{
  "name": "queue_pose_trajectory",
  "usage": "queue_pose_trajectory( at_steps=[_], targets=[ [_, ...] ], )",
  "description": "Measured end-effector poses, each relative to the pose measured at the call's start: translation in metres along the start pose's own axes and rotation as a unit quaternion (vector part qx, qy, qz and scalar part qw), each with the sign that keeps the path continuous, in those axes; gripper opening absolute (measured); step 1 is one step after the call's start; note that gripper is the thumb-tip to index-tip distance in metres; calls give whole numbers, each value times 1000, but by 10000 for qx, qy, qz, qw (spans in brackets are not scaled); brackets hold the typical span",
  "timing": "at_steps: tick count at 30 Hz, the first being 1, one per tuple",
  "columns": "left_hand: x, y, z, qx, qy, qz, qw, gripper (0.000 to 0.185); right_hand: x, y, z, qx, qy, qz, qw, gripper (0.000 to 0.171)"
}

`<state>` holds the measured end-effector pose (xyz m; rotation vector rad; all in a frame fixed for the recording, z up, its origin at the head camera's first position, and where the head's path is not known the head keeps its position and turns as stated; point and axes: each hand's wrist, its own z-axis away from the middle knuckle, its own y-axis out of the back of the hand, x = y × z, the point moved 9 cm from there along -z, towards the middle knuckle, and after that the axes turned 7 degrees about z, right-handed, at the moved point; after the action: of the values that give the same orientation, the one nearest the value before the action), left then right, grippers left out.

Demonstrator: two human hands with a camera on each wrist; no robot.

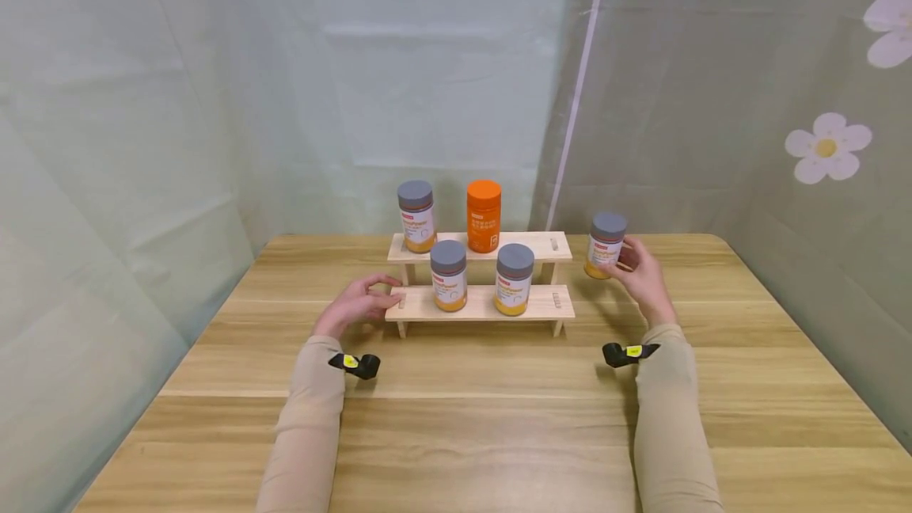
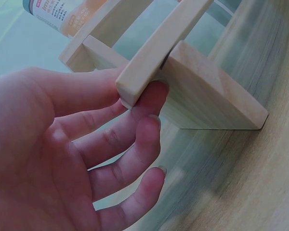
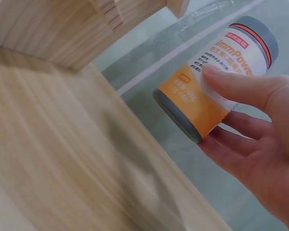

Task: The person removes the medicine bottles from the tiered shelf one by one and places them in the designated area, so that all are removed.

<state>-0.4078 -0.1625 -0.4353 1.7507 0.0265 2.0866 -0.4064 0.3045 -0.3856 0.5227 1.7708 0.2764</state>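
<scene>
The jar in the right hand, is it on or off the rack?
Off: the right hand holds the jar right of the wooden rack, with a gap between them.

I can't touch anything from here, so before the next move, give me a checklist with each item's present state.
1. Held jar secure: ok, the right hand grips it between thumb and fingers.
2. Held jar upright: ok, lid up in the head view.
3. Rack steadied: ok, the left hand pinches the left end of the lower shelf.
4. Bare space on the upper shelf: ok, right of the orange jar.
5. Lower-shelf jars standing: ok, both upright.
6. Held jar's lid screwed tight: cannot tell.
</scene>
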Motion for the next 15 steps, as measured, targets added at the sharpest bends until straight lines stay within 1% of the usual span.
queue_pose_trajectory(
  at_steps=[3,6,15],
  targets=[
    [1,0,1,-5,-25,-29,10000,48,6,-5,0,-232,-14,70,9997,67],
    [3,0,2,-17,-44,-71,10000,48,12,-9,0,-368,-77,131,9992,69],
    [-1,0,0,-76,-147,-35,9999,47,23,-17,-1,-521,-92,457,9976,66]
  ],
)
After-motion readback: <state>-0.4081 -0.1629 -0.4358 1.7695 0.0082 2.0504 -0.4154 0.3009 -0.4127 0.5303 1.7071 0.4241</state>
